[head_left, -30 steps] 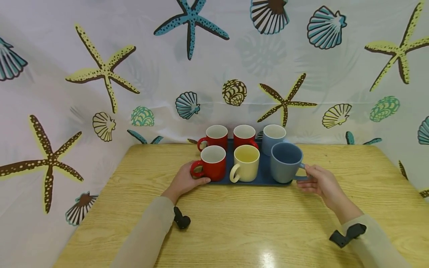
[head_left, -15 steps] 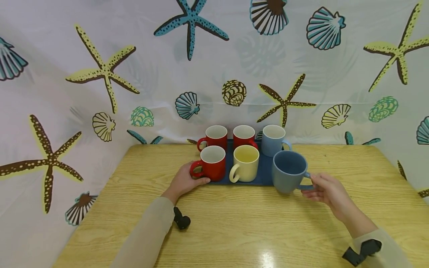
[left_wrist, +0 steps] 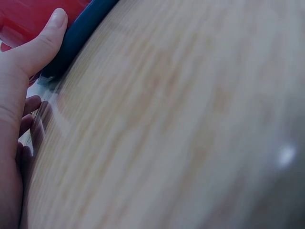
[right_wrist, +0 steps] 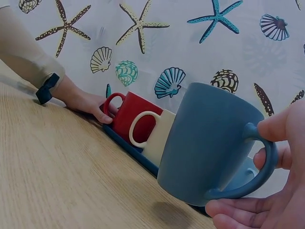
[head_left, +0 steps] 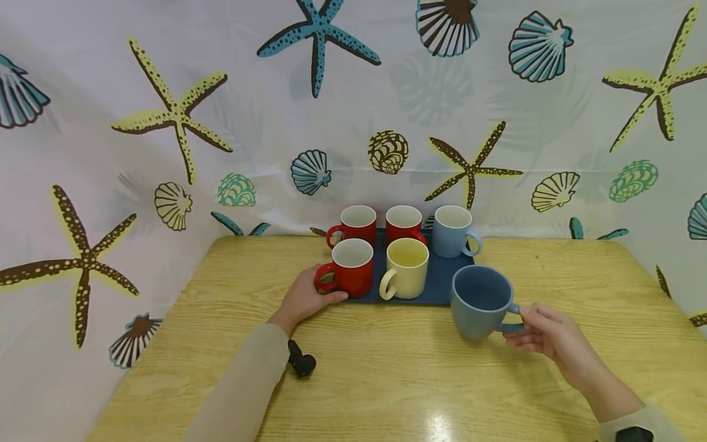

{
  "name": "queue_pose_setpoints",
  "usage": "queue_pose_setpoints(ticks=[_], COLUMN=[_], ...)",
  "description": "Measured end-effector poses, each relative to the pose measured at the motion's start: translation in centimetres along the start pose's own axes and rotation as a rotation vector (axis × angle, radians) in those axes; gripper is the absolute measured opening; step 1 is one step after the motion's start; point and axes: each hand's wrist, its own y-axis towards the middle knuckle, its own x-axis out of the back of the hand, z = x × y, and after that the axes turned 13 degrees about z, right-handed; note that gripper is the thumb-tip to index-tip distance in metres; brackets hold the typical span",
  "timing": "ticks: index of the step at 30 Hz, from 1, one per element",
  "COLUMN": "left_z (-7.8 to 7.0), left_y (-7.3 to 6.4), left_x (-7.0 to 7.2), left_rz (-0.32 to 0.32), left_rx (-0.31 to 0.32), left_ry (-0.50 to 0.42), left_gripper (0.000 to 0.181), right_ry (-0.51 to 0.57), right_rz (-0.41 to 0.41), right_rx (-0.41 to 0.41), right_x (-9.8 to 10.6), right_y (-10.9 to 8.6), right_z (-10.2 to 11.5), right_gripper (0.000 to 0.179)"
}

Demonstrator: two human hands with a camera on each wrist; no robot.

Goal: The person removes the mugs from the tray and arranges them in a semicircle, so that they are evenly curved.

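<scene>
My right hand (head_left: 552, 337) pinches the handle of a large blue mug (head_left: 479, 307), which hangs slightly tilted over the table just in front of the tray's right end. In the right wrist view, thumb and fingers are around that handle, and a shadow lies on the table below the mug. My left hand (head_left: 309, 294) holds the left end of the dark blue tray (head_left: 442, 283), thumb along its front corner close to a red mug (head_left: 353, 276). Beside that mug stands a cream mug (head_left: 407, 276); behind are two more red mugs (head_left: 359, 232) and a light blue mug (head_left: 450, 236).
The wooden table (head_left: 375, 368) stretches in front of the tray and to both sides. Behind it hangs a white cloth (head_left: 342, 123) printed with starfish and shells. The mugs on the tray stand close together.
The large blue mug has come off the tray's front right corner, toward me and slightly right, in my right hand. My left hand stays on the tray; the other mugs keep their places.
</scene>
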Motion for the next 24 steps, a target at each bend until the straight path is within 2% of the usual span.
queue_pose_setpoints(ticks=[6,13,24], left_z=[-0.4,-0.4,-0.5], left_y=[0.0,-0.2,-0.3], left_x=[0.2,0.5,0.1], left_rz=[0.009,-0.005,-0.004], left_rx=[-0.004,-0.002,-0.001], left_ry=[0.006,0.012,0.008], left_gripper=[0.071,0.069,0.068], right_ry=[-0.011,0.034,0.042], right_rz=[-0.006,0.035,0.090], right_rx=[-0.007,0.006,-0.064], right_x=[-0.7,-1.6,-2.0], right_y=[-1.2,-2.2,-4.0], right_z=[-0.1,-0.7,-1.7], right_gripper=[0.023,0.024,0.027])
